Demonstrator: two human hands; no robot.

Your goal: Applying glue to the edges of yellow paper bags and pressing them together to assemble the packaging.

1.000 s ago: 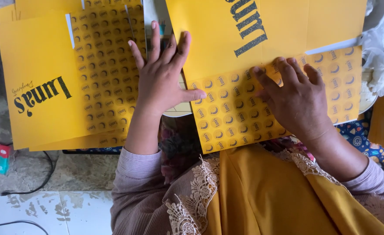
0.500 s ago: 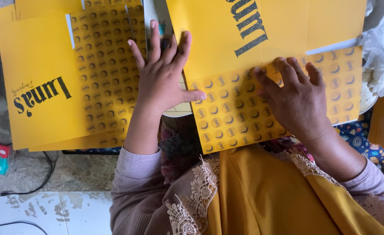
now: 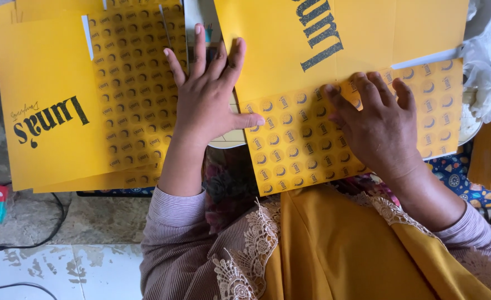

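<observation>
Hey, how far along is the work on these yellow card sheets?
Looks done: a stack of flat yellow printed card sheets lies at the left, untouched by the hands. In hand: the right hand presses the patterned flap of another yellow card sheet, the left hand flat beside its edge. Left: that sheet still lies flat, unfolded; how many remain I cannot tell.

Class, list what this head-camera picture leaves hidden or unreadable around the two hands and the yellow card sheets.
Head view:
- Right yellow sheet: top cut off by the frame edge.
- Surface under the left hand: mostly covered by hand and sheets.
- Right hand: fingertips press the patterned flap; what lies beneath is hidden.
- Left yellow sheet: the stack beneath shows only edges.
</observation>
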